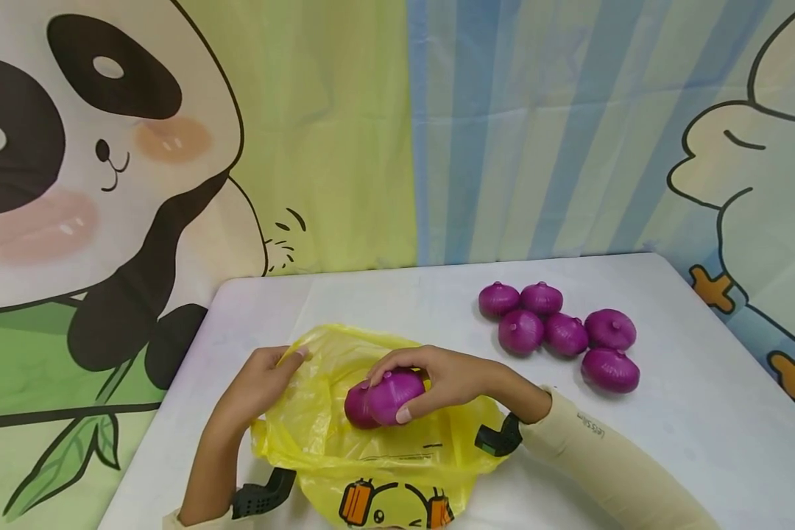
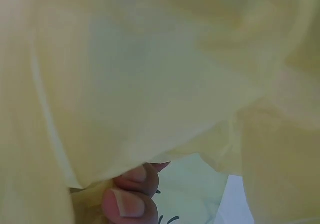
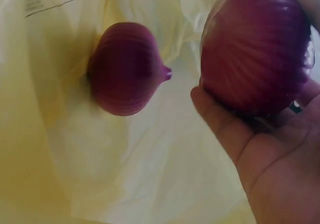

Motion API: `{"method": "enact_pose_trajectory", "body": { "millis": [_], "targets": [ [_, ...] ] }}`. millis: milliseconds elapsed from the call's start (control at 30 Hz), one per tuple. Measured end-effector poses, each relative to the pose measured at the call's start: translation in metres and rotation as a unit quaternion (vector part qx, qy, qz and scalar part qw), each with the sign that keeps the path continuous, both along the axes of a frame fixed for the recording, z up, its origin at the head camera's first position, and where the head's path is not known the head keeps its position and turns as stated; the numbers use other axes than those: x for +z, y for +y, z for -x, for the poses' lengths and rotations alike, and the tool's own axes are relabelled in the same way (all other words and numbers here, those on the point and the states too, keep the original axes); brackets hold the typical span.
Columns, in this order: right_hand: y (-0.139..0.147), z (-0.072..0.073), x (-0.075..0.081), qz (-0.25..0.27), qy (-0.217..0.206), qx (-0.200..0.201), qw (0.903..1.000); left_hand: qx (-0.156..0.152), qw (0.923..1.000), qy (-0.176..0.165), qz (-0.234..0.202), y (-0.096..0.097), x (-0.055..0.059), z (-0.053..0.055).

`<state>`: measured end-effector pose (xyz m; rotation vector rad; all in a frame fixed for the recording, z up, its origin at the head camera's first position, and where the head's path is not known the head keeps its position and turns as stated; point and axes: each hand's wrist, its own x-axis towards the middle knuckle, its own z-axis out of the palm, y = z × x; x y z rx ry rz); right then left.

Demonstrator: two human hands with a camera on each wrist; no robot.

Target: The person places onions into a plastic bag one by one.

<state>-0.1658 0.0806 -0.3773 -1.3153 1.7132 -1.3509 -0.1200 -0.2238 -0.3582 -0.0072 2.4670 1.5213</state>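
Note:
My right hand (image 1: 447, 379) grips a purple onion (image 1: 395, 397) over the mouth of a yellow plastic bag (image 1: 324, 442). In the right wrist view the thumb and fingers curl round this onion (image 3: 255, 49). A second onion (image 3: 127, 69) lies inside the bag, apart from the held one; its edge shows beside the held onion in the head view. At the bag's left rim my left hand (image 1: 258, 383) pinches the plastic. The left wrist view is mostly filled by the bag's film (image 2: 150, 84), with two fingertips (image 2: 131, 204) showing at its edge.
Several purple onions (image 1: 565, 335) sit in a cluster at the back right of the white table (image 1: 689, 442). Behind the table hangs a cartoon backdrop (image 1: 344, 147) with a panda. The bag's front shows a printed cartoon face.

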Motion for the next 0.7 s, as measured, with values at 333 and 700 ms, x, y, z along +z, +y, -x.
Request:
{"method": "enact_pose_trajectory", "body": {
  "millis": [333,700],
  "targets": [
    [0.004,0.006,-0.011,-0.075,0.050,-0.106,0.9902,-0.005,1.0000,0.000,-0.001,0.002,-0.001,0.001],
    [0.004,0.006,-0.028,-0.092,0.031,-0.123,0.9876,-0.001,1.0000,-0.001,0.009,0.002,-0.001,0.001]
  ]
}}
